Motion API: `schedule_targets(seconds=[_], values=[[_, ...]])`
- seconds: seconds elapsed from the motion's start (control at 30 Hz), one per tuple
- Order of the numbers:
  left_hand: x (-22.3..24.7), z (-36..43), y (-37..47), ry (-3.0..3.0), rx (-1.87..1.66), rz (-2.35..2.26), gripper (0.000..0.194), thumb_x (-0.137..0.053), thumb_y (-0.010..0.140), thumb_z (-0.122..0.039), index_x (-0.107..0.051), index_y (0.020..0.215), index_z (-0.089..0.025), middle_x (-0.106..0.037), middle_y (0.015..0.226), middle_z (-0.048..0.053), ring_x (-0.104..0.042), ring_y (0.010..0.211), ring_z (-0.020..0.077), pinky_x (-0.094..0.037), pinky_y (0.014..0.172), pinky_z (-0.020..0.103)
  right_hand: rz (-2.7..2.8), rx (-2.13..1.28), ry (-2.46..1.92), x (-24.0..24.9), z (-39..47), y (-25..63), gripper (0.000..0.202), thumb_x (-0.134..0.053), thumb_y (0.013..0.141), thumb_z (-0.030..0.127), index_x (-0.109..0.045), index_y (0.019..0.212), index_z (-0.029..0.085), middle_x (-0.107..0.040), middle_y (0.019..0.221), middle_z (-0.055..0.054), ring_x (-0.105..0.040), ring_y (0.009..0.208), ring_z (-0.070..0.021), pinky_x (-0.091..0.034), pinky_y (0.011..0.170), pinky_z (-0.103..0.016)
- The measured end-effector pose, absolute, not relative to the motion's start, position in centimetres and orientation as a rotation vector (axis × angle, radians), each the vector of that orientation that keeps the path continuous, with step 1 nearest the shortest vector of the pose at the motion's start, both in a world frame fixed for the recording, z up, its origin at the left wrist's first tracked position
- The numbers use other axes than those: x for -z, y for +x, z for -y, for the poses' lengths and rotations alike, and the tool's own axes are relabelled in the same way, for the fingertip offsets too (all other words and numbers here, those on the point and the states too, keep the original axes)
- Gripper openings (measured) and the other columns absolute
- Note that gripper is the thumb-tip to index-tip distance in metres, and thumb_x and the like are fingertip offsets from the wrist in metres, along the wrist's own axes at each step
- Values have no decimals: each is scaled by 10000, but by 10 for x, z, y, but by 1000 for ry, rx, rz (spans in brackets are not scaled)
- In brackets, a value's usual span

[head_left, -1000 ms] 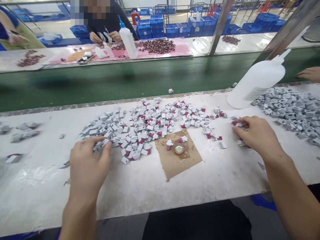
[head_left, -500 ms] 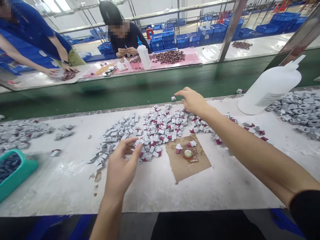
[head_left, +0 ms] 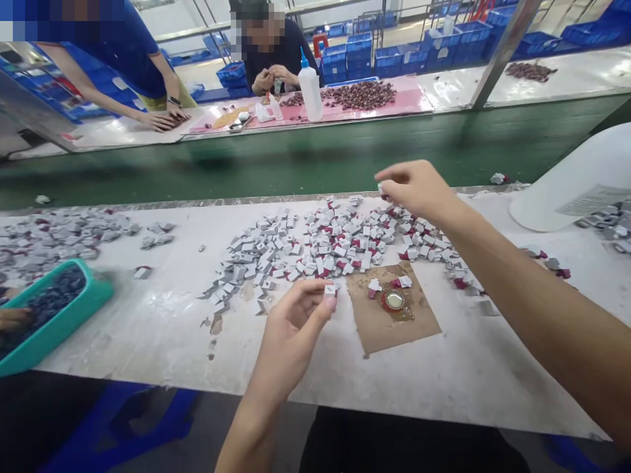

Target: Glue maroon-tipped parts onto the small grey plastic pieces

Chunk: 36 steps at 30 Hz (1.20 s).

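My left hand (head_left: 296,322) pinches a small white-grey plastic block (head_left: 330,290) between thumb and fingertips, just left of a brown cardboard square (head_left: 369,332). At the back edge of the table, my right hand (head_left: 417,190) has its index finger and thumb curled around a small whitish piece (head_left: 381,187), partly hidden by the thumb. Between the hands spreads a pile of white-grey blocks (head_left: 340,236), many with maroon parts. On the cardboard lie two white-and-maroon pieces (head_left: 374,287) and a round cap (head_left: 394,301) in a wet, shiny patch.
A teal tray (head_left: 93,289) of dark parts stands at left, another person's hand (head_left: 14,318) in it. A large white bottle (head_left: 576,177) leans at right. Behind the table runs a green belt (head_left: 236,157). Two people work across it, near a white squeeze bottle (head_left: 310,95).
My left hand has come away from the pile to the right, now with a block in it. My right thumb and index finger have closed around the piece at the belt. The view has shifted.
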<state>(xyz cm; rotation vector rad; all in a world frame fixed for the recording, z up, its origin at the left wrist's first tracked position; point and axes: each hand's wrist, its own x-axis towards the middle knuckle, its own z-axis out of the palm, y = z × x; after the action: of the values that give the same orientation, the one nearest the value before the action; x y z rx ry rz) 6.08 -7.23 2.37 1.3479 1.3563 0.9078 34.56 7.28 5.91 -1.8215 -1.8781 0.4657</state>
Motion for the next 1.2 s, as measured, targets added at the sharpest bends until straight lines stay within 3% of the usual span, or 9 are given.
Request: schedule_targets(seconds=[0.1,0.23,0.4,0.5,0.63,0.73,0.83,1.0,1.2], values=[[-20,77,70,1323,-861,-1274,231,-808,1027,-454,-800,1144,-255,-823,997,58,-796,933,234,-661,825,342,1602,-789,-1757,-60,8,365,274,-709,1004,350,-925,1112,219,-854,838,-88,-795,762,-292,-635,705,-442],[-11,86,71,1691,-853,-1364,132,-745,1078,-377,-820,1140,-288,-746,978,30,-718,884,199,-609,821,323,1512,-863,-1687,-31,112,374,237,-821,983,504,-900,1066,296,-893,1014,-88,-860,854,-300,-705,714,-422],[4,96,59,2018,-781,-1429,127,-733,1059,-268,-787,1174,-276,-662,886,-6,-645,757,182,-562,707,302,1426,-654,-1822,12,186,362,128,-761,1065,424,-842,1087,327,-829,938,-32,-781,757,-246,-667,698,-394],[12,100,48,2101,-729,-1441,70,-742,1055,-267,-773,1117,-268,-641,862,-15,-637,729,177,-551,682,295,1421,-559,-1858,21,197,363,126,-748,1070,383,-846,1119,321,-808,920,-28,-751,735,-240,-637,686,-393],[19,106,38,2146,-678,-1454,141,-740,1065,-299,-822,1180,-291,-657,908,-7,-656,728,169,-572,692,290,1384,-588,-1873,19,197,371,167,-736,1085,378,-880,1143,317,-801,935,-33,-746,766,-226,-629,709,-375],[18,113,43,2031,-727,-1442,167,-715,1083,-308,-844,1188,-316,-735,1036,14,-710,800,170,-596,716,281,1234,-707,-1833,14,195,369,167,-808,1056,423,-920,1134,326,-840,979,-38,-787,831,-221,-663,742,-338],[11,121,59,1817,-793,-1386,157,-752,1082,-316,-851,1198,-352,-812,1173,7,-785,942,179,-643,839,277,1034,-914,-1704,9,192,355,186,-898,1004,454,-951,1135,333,-900,1048,-50,-852,873,-232,-721,768,-319],[-6,124,93,1370,-804,-1130,84,-851,1030,-304,-864,1112,-318,-869,1050,0,-842,954,191,-677,830,255,860,-1190,-1377,4,187,328,174,-920,1019,375,-955,1189,366,-936,1149,-39,-912,946,-236,-761,847,-302],[-6,118,112,1234,-777,-965,108,-865,1042,-297,-905,1142,-302,-874,1118,31,-838,1046,212,-673,923,290,814,-1334,-1194,9,185,317,171,-892,1058,350,-953,1218,366,-938,1199,-44,-911,1054,-224,-743,978,-297]])
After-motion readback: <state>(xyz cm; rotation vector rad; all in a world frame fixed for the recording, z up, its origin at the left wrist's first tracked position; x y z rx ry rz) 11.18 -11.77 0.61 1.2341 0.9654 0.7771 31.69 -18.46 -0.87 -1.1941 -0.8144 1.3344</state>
